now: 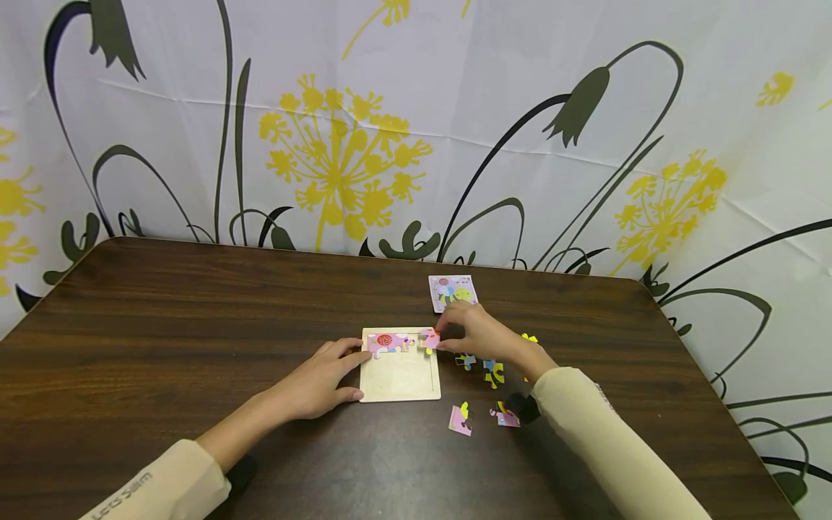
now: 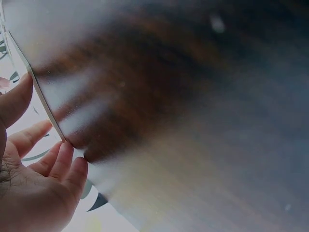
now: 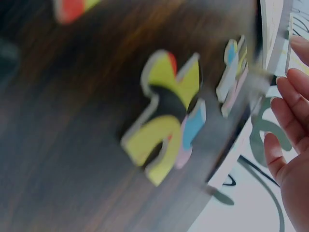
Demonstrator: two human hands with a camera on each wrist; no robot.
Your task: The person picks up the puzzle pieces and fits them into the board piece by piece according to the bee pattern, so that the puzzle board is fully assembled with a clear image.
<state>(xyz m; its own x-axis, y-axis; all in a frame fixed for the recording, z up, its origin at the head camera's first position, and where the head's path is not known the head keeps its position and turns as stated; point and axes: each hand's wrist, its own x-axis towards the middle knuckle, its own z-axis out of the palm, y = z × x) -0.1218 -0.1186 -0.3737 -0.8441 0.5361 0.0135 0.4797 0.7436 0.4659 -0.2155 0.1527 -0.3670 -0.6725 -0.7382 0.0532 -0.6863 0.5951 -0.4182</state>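
A pale wooden puzzle tray (image 1: 399, 379) lies on the table. Pink joined puzzle pieces (image 1: 385, 342) sit along its far side. My left hand (image 1: 323, 379) rests against the tray's left edge, thumb at the near corner and fingers farther up; in the left wrist view its fingertips touch the tray's rim (image 2: 47, 107). Between thumb and fingers, my right hand (image 1: 477, 332) pinches a pink puzzle piece (image 1: 429, 339) at the tray's far right corner. Whether that piece lies flat is hard to tell. In the right wrist view the right hand (image 3: 294, 130) shows at the edge.
A picture card (image 1: 453, 290) with a bee lies behind the right hand. Loose puzzle pieces lie right of the tray: a yellow-and-black one (image 1: 494, 373), a blue-and-yellow one (image 1: 466, 361), and pink ones (image 1: 461, 419) nearer me. A patterned curtain (image 1: 494, 108) hangs behind the table.
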